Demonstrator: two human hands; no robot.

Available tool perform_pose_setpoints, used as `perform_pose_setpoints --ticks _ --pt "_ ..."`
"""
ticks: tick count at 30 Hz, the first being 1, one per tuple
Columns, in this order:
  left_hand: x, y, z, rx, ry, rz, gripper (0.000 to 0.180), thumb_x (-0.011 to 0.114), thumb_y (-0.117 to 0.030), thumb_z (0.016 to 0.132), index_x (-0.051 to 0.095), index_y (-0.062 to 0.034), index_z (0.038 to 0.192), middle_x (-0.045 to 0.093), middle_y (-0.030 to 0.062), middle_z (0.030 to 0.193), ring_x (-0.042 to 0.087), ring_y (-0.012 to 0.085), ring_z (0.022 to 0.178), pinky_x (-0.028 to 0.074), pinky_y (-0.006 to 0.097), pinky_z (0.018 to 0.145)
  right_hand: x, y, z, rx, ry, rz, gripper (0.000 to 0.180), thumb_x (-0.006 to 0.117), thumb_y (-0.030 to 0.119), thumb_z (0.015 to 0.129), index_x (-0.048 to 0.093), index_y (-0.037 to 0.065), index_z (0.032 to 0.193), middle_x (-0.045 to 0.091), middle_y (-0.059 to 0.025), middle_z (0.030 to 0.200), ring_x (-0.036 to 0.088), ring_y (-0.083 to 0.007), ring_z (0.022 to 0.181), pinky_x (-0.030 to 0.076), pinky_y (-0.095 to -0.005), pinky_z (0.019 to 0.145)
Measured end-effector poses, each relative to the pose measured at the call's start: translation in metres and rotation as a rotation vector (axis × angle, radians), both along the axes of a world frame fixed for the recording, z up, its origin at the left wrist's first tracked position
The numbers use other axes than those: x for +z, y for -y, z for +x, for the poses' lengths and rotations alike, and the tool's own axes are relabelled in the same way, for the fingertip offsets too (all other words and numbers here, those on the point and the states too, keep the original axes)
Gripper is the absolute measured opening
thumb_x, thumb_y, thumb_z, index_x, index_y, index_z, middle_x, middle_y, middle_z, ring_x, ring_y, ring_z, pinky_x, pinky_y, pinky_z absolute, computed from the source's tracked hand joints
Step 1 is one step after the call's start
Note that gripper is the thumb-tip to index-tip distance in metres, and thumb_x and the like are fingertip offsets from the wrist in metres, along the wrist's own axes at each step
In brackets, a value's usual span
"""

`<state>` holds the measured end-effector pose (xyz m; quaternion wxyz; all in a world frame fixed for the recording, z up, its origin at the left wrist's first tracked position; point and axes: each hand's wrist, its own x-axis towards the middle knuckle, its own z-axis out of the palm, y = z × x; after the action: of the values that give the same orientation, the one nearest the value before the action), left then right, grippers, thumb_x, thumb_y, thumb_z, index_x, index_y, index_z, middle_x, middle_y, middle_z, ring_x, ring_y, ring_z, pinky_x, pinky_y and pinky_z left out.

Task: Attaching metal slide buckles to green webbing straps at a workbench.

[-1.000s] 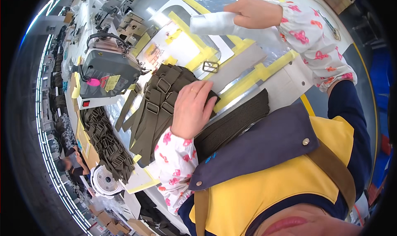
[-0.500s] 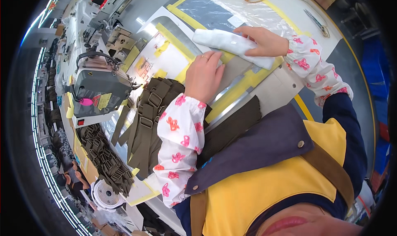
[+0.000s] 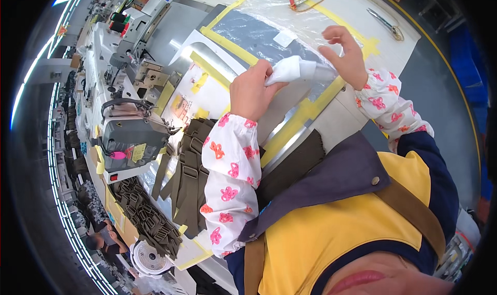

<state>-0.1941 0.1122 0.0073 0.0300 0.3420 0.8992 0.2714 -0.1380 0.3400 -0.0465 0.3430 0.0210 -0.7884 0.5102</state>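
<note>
At the far left a heap of olive webbing straps with buckles (image 3: 147, 217) lies on the worktop (image 3: 331, 124), with a small white fan (image 3: 147, 259) just below it. Above the heap stands a grey industrial sewing machine (image 3: 129, 134). To its right a stack of olive-green strap pieces (image 3: 189, 181) lies flat, partly under the person's left forearm in a white sleeve cover with pink and orange bows (image 3: 230, 181).

The left hand (image 3: 253, 90) sits near the middle of the worktop, its fingers (image 3: 266, 70) curled narrow around the left end of a white rolled piece of fabric (image 3: 292, 70). The roll lies roughly level between the 2 hands, its left end inside the left fingers' grip and its right end reaching to the right hand (image 3: 347, 57). The right hand's fingers (image 3: 336, 33) are spread fairly wide, the thumb and palm against the roll's right end and the upper fingers lifted clear above it; whether they clamp it I cannot tell.

Under the roll lies a clear plastic sheet over a dark panel framed in yellow tape (image 3: 269, 36). Further right, near the worktop's far edge, lie a pair of metal snips (image 3: 385, 23) and a tan cord with a red-tipped tool (image 3: 300, 0).
</note>
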Motion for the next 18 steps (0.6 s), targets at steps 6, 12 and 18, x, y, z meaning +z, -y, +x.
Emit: perform_pose_setpoints --ticks 6,12,18 --pt "0.0 -0.011 0.018 0.115 0.515 0.61 0.03 0.06 -0.026 0.086 0.051 0.0002 0.072 0.047 0.0059 0.057 0.041 0.0085 0.054 0.036 0.027 0.049 0.023 0.048 0.018 0.317 0.317 -0.947 0.042 0.056 0.032 0.086 0.046 0.0 0.112 0.054 -0.0071 0.103 0.052 -0.0114 0.092 0.042 -0.0249 0.079" --pt "0.016 -0.006 0.035 0.156 0.542 0.332 0.021 0.063 -0.018 0.083 0.055 0.0008 0.082 0.052 0.0054 0.07 0.044 0.0078 0.063 0.039 0.025 0.056 0.032 0.049 0.016 0.753 0.773 -0.935 0.049 0.057 0.031 0.085 0.042 -0.001 0.119 0.053 -0.009 0.106 0.055 -0.0136 0.09 0.048 -0.0263 0.068" --pt "0.006 0.002 0.042 0.02 0.225 0.508 0.032 0.073 -0.004 0.068 0.053 -0.0037 0.093 0.05 0.0088 0.098 0.053 0.0189 0.078 0.044 0.028 0.065 0.038 0.057 0.027 0.635 0.651 -0.822 0.054 0.065 0.03 0.079 0.044 0.0 0.118 0.053 -0.0106 0.106 0.056 -0.0153 0.09 0.047 -0.0263 0.071"
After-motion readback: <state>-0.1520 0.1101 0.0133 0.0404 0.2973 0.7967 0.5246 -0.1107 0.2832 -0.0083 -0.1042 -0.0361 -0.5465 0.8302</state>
